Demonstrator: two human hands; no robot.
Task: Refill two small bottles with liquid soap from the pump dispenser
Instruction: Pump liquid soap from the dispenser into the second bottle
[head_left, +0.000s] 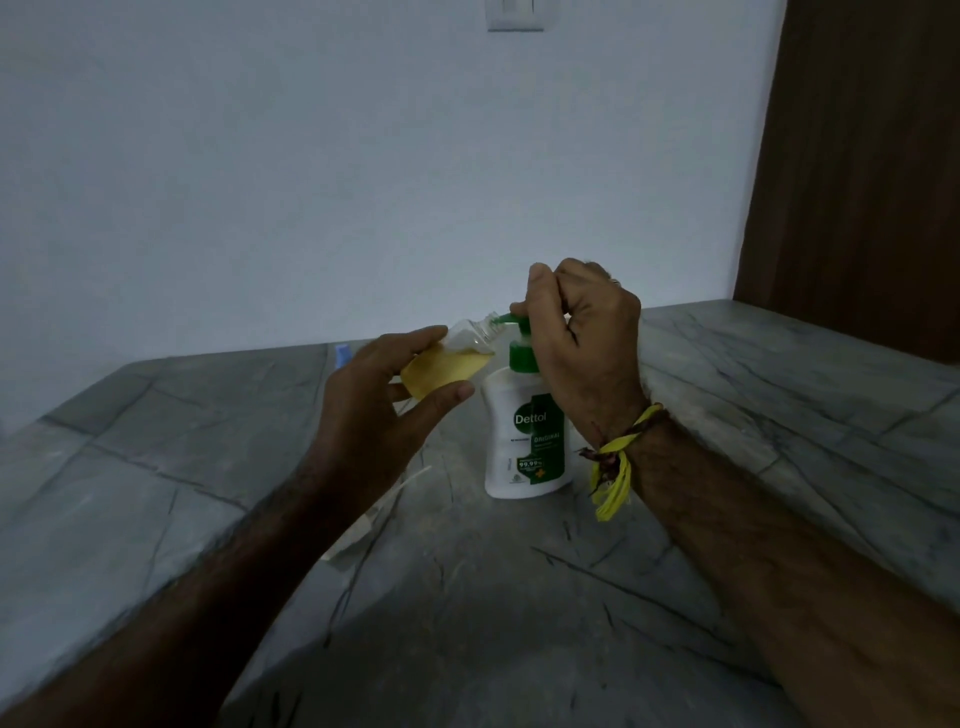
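A white Dettol pump dispenser (525, 441) with a green pump head stands upright on the grey stone counter (519, 597). My left hand (374, 405) holds a small clear bottle (452, 358), tilted, partly filled with yellow soap. The bottle's open neck sits at the green nozzle tip. My right hand (582, 332) is curled over the pump head, fingers bent down on it. A second small clear bottle (363, 525) lies on the counter, mostly hidden under my left forearm.
A small blue object (343, 356) stands at the counter's back edge by the white wall. A brown wooden panel (857, 182) rises at the right. A yellow thread band hangs on my right wrist.
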